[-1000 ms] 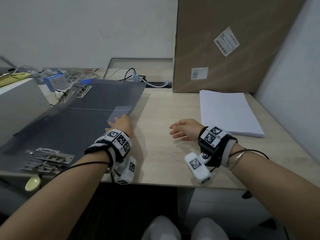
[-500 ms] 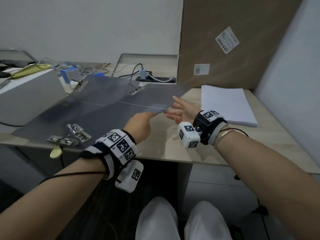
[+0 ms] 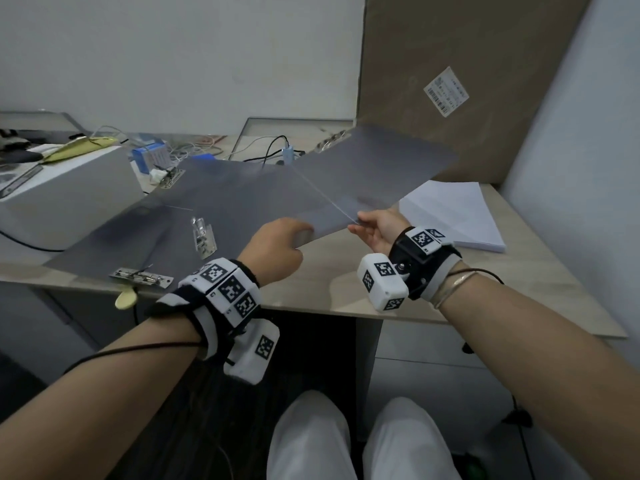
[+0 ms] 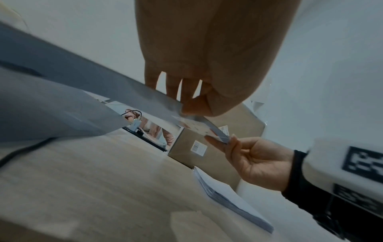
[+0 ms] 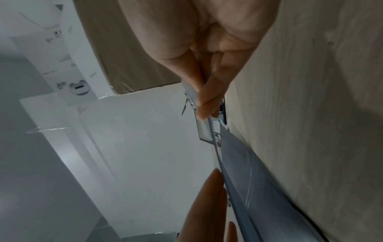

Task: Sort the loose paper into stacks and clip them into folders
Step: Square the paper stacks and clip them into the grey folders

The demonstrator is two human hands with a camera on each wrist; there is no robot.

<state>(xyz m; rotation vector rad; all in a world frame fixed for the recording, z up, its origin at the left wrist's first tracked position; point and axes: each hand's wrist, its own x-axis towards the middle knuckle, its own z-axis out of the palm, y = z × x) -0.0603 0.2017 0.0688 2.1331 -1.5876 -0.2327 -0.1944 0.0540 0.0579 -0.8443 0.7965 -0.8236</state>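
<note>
A translucent grey folder [image 3: 363,168] hangs open above the desk, tilted up toward the far right, with a metal clip [image 3: 329,142] at its far edge. My left hand [image 3: 277,244] grips its near edge, thumb under and fingers over [image 4: 186,104]. My right hand [image 3: 377,226] pinches the near corner at the fold between thumb and fingers [image 5: 207,98]. A second grey folder [image 3: 156,230] lies open on the desk at left, bearing metal clips [image 3: 202,233]. A stack of white paper [image 3: 457,213] lies on the desk to the right, past my right hand.
A tall cardboard box [image 3: 467,81] leans against the back wall behind the paper. A grey machine [image 3: 69,195] stands at the left. Cables and a power strip [image 3: 277,154] run along the back with a small blue box [image 3: 152,159]. A wall closes the right side.
The top folder has come up off the desk and swung right. My right hand, open over the desk a second ago, now pinches its corner; my left hand holds its near edge.
</note>
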